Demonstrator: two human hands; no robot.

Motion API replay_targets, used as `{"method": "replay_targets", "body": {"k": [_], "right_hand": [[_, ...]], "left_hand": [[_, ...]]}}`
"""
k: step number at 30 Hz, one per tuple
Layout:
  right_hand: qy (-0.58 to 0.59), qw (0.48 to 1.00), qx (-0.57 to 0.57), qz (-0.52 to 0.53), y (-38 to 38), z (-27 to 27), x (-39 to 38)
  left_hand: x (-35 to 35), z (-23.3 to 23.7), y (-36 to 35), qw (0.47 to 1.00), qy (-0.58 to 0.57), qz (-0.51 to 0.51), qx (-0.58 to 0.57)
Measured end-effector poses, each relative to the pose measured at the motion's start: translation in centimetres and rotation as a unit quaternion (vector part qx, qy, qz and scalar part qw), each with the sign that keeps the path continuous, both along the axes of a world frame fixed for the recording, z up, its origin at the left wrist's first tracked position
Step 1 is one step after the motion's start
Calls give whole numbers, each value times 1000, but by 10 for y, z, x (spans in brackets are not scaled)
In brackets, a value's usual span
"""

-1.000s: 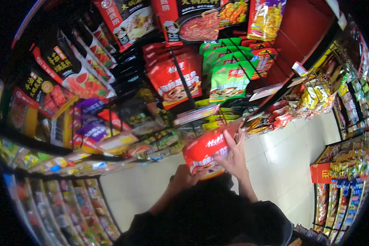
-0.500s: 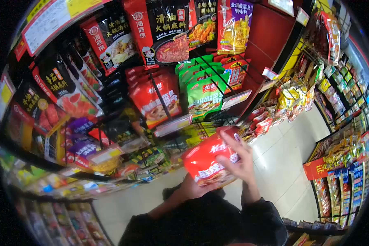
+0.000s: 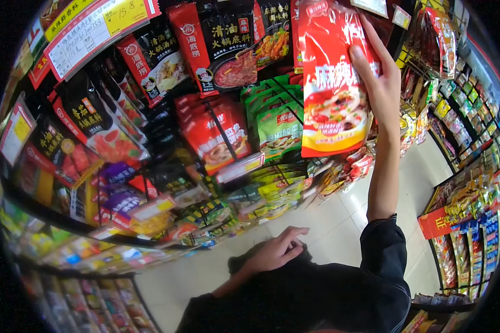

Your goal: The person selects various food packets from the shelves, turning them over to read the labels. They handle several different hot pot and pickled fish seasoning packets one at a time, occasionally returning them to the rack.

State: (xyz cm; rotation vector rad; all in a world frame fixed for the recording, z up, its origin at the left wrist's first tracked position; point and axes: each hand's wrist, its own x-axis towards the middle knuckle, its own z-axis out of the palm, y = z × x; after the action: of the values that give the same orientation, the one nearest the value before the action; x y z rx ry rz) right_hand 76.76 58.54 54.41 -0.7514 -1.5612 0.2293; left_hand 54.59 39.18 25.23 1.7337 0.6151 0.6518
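Note:
My right hand (image 3: 380, 83) is raised at the upper right and shut on the upper right side of a red seasoning packet (image 3: 333, 105) with a yellow bottom band and a picture of food. The packet hangs upright in front of the shelf, hiding part of what is behind it. Left of it hang green seasoning packets (image 3: 281, 127), and further left are other red packets (image 3: 222, 133). Lower down, near my body, my left hand (image 3: 275, 252) holds nothing; its fingers are loosely bent and apart.
Black hot pot base packets (image 3: 228, 44) hang along the upper rack. Price tags (image 3: 241, 168) stick out in front of the hooks. Over the pale tiled floor (image 3: 333, 222), a red-fronted display (image 3: 433, 223) stands at the right, by more stocked shelves.
My right hand has carried the red packet up and to the right, towards the rack. My left hand has let go of it and stayed low by my body.

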Motion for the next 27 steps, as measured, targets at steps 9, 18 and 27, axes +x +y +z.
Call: {"method": "replay_targets", "body": {"k": [9, 18, 27], "right_hand": [[-44, 998, 35, -14, 35, 15, 0], [-41, 999, 23, -10, 32, 11, 0], [-58, 997, 21, -35, 18, 12, -10]], "left_hand": [[-5, -7, 0, 998, 2, 56, -8], [-7, -10, 7, 998, 15, 68, 1], [-7, -14, 8, 996, 16, 90, -6]]}}
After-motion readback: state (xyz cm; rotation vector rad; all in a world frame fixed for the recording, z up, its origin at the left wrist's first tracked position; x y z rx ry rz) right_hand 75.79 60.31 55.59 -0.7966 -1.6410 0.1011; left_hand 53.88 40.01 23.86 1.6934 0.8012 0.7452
